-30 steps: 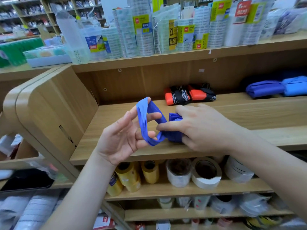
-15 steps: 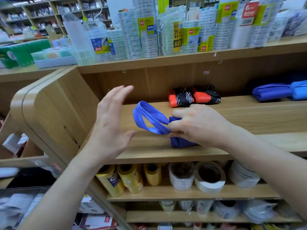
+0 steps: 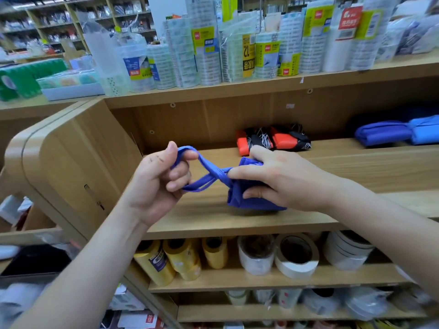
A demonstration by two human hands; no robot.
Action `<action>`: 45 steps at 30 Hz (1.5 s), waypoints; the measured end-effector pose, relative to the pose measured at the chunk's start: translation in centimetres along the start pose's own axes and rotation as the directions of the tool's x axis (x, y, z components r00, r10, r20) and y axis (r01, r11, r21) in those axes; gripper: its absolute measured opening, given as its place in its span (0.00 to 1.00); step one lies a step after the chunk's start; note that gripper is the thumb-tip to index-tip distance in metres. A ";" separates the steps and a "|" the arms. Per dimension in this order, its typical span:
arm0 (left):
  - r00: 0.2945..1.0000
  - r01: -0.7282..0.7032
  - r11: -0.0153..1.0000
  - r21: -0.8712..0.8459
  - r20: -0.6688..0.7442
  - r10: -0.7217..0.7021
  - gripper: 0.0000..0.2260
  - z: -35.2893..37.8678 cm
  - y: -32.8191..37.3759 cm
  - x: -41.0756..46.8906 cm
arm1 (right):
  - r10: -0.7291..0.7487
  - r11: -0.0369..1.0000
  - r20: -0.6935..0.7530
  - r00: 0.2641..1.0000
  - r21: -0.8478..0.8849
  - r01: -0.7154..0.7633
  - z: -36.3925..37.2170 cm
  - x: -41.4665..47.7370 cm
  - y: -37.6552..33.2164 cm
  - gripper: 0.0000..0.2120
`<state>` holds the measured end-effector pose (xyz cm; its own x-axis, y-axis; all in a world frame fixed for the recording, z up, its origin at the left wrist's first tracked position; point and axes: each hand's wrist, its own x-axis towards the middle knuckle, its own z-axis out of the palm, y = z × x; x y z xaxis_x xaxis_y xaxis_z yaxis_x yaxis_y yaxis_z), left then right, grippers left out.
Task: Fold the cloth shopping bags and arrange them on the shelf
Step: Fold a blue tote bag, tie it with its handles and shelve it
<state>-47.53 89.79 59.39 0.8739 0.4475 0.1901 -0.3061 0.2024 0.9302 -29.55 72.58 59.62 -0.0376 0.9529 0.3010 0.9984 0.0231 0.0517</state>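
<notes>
A folded blue cloth bag [image 3: 237, 198] lies on the wooden shelf [image 3: 356, 172], near its front edge. My right hand [image 3: 273, 179] grips the bundle, thumb below and fingers over its top. The bag's blue handle loops [image 3: 209, 176] stretch left from the bundle. My left hand [image 3: 161, 176] holds those loops, with its fingers curled through them. Further back on the shelf lie two folded red-and-black bags [image 3: 273, 140], and at the right two folded blue bags [image 3: 389, 132].
The shelf's rounded wooden end panel [image 3: 71, 157] stands to the left. Packs of clear tape [image 3: 213, 51] fill the shelf above. Yellow and white tape rolls [image 3: 237, 255] sit on the shelf below.
My left hand, open and raised half a second ago, has come back to the handle loops and curled through them. My right hand stays on the bundle.
</notes>
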 end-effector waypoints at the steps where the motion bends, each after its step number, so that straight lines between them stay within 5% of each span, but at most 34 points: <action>1: 1.000 0.025 0.995 -0.093 0.005 -0.024 0.16 -0.2 -0.4 0.2 | 0.016 0.999 -0.010 1.000 0.031 -0.016 0.0 -0.1 0.1 0.21; 4: 0.996 0.082 0.963 -0.257 0.050 -0.072 0.17 -0.7 -1.3 0.7 | 0.048 0.987 -0.088 0.995 0.155 -0.034 -0.1 -0.5 0.5 0.29; 6: 0.984 0.154 0.946 -0.286 0.135 -0.119 0.18 -0.9 -1.5 0.9 | 0.036 0.997 -0.043 0.998 0.075 -0.033 0.0 -0.2 0.5 0.32; 9: 0.927 0.256 0.958 -0.129 0.314 -0.206 0.22 -1.0 -1.1 1.1 | 0.021 0.983 0.076 0.997 -0.182 -0.007 0.6 0.8 0.1 0.32; 12: 0.898 0.276 0.961 0.008 0.355 -0.261 0.28 -1.0 -1.0 1.0 | 0.017 0.969 0.099 0.995 -0.247 0.008 1.0 1.5 -0.1 0.26; 16: 0.976 0.208 0.960 -0.187 0.105 -0.191 0.26 -0.6 -2.4 0.3 | 0.034 0.970 0.106 0.994 -0.244 -0.007 1.0 1.8 0.1 0.17; 19: 0.938 0.177 0.930 -0.322 -0.230 -0.259 0.18 -0.9 -3.4 0.3 | 0.020 0.967 0.121 0.992 -0.253 0.012 1.0 1.9 0.2 0.16; 22: 0.907 0.162 0.971 -0.173 -0.361 -0.216 0.11 -0.9 -3.2 0.0 | 0.005 0.967 0.132 0.991 -0.254 0.029 1.1 1.9 0.2 0.14; 25: 0.963 0.116 0.978 0.171 -0.262 -0.068 0.15 -0.9 -2.3 -0.8 | 0.026 0.972 0.122 0.992 -0.235 0.003 1.1 2.0 0.3 0.13; 27: 0.985 -0.026 0.843 0.537 -0.130 0.113 0.10 -1.3 -1.5 -1.7 | 0.022 0.976 0.121 0.992 -0.219 0.005 1.0 2.0 0.3 0.13; 29: 0.928 -0.224 0.494 0.840 0.028 0.372 0.15 -1.8 -0.4 -2.5 | 0.016 0.979 0.121 0.993 -0.202 0.009 0.9 2.0 0.3 0.12; 31: 0.809 -0.395 0.121 0.911 0.282 0.516 0.19 -1.6 0.4 -2.9 | 0.012 0.981 0.123 0.992 -0.194 0.012 0.9 2.0 0.3 0.12; 33: 0.787 -0.472 -0.156 0.867 0.495 0.369 0.23 -1.0 -0.3 -2.8 | -0.002 0.982 0.121 0.993 -0.187 0.025 0.8 2.1 0.2 0.11; 36: 0.878 -0.409 -0.416 0.812 0.475 0.065 0.28 -0.8 -2.7 -1.6 | -0.018 0.984 0.122 0.992 -0.172 0.039 0.7 1.9 0.1 0.11; 39: 0.923 -0.360 -0.422 0.832 0.385 -0.030 0.18 -1.5 -3.2 -0.5 | -0.029 0.983 0.120 0.992 -0.179 0.050 0.7 1.6 0.0 0.13; 45: 0.925 -0.343 -0.088 0.935 0.352 0.142 0.22 -3.4 -1.5 -0.4 | -0.007 0.987 0.158 0.987 -0.156 0.032 0.4 1.1 0.5 0.22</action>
<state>-48.71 92.26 56.81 0.8980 0.1356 0.4185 0.0808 -0.9860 0.1461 -29.03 73.73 59.61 -0.0376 0.9886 0.1459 0.9778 0.0063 0.2093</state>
